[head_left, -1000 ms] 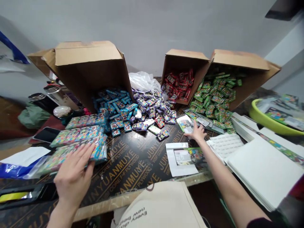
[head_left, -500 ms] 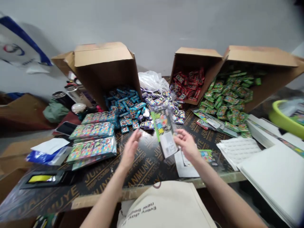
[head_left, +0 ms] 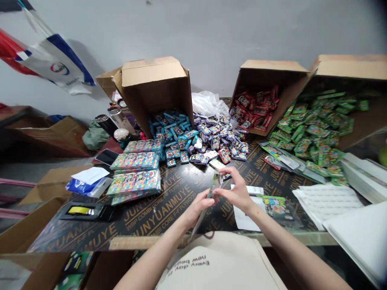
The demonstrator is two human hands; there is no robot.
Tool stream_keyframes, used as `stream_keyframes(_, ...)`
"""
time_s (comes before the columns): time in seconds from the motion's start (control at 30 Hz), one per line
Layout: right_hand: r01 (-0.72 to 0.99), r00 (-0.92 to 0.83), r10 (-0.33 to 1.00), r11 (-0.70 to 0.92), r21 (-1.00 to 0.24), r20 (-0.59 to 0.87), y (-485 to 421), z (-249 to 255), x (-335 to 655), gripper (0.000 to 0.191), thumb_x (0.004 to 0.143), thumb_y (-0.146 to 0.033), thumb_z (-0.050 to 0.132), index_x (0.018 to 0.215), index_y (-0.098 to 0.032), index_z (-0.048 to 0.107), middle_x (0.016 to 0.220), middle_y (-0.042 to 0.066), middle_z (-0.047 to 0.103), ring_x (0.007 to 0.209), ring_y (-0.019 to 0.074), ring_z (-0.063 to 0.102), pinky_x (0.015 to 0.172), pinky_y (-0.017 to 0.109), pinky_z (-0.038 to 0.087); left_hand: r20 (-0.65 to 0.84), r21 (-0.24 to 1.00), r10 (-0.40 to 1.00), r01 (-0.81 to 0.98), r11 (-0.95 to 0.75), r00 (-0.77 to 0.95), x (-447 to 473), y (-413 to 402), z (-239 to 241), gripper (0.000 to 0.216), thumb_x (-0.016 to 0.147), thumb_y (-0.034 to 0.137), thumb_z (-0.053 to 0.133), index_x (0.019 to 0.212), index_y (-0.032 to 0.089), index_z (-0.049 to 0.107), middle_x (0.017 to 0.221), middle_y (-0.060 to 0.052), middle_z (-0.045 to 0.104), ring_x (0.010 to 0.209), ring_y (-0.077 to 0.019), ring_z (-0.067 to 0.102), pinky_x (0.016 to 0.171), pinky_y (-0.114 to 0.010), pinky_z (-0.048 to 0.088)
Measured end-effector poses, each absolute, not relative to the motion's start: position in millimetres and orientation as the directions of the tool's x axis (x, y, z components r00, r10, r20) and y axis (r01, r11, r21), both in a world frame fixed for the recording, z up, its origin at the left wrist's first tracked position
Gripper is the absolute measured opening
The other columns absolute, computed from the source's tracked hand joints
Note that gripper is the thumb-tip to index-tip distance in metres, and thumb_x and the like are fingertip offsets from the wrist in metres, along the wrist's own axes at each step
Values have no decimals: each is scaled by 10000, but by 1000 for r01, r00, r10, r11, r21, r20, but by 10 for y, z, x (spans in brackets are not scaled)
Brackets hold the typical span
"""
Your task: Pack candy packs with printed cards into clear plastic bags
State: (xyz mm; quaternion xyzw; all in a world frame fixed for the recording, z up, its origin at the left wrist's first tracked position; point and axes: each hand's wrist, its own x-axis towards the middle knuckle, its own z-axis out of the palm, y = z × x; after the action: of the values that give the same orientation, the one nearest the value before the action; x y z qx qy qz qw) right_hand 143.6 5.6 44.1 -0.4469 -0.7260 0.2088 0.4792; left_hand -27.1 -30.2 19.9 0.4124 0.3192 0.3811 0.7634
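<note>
A flat printed plastic bag is turned nearly edge-on in front of my body. My left hand grips its edge from the left with thumb and fingers. On the other side, my right hand has its fingers pinched at the bag's upper end. What is inside the bag cannot be made out from this angle. Just beyond my hands lie small purple packs in a loose heap, a red pack among them. Right of my right hand, another printed bag lies on the table beside a white sheet.
Cardboard boxes on their sides spill blue packs, red packs and green packs. Stacked filled bags stand at left, near a phone and a black tray. White sticker sheets lie at right.
My left hand has come in and now grips the bag too. The bag has turned from facing me to edge-on and moved lower. The view has shifted left.
</note>
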Motion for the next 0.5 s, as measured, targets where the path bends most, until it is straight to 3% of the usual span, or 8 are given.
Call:
stream_keyframes(0.13,421,-443,785,608,-673,433,106,528,1482,258,629,-364,721,659,-180,543,665,0,539,712,165,484,727,312,369,-137,883,836,-316,346,531,-377,-221,92,671,585,330,681,1215,198,494,1171,-70,571,1102,-300,482,936,-405,343)
stream_keyframes(0.23,366,-679,678,645,-671,281,128,553,1524,279,643,-387,708,788,-173,604,769,26,591,787,172,489,774,310,367,-125,911,854,-283,300,505,-441,-212,131,712,547,279,718,1215,183,493,1216,-79,538,1150,-290,441,980,-397,303)
stream_keyframes(0.33,416,-721,673,611,-674,165,161,559,1554,506,607,-440,717,1012,-169,581,897,60,595,868,201,464,783,317,379,-164,933,854,-204,297,494,-456,-252,273,634,587,235,702,1190,167,517,1162,-73,577,1118,-265,471,959,-361,327)
stream_keyframes(0.4,435,-712,690,580,-688,131,196,551,1559,610,574,-452,733,1088,-176,556,888,57,593,876,214,461,779,325,388,-205,945,847,-127,302,490,-449,-278,349,509,620,239,684,1111,154,580,1026,-59,641,982,-238,550,877,-324,383)
stream_keyframes(0.5,411,-593,783,497,-765,190,247,501,1534,642,575,-413,745,1147,-216,531,880,35,598,864,206,498,821,351,384,-268,934,869,-107,340,415,-444,-282,372,324,675,288,635,957,130,654,821,-38,674,747,-175,585,710,-261,424)
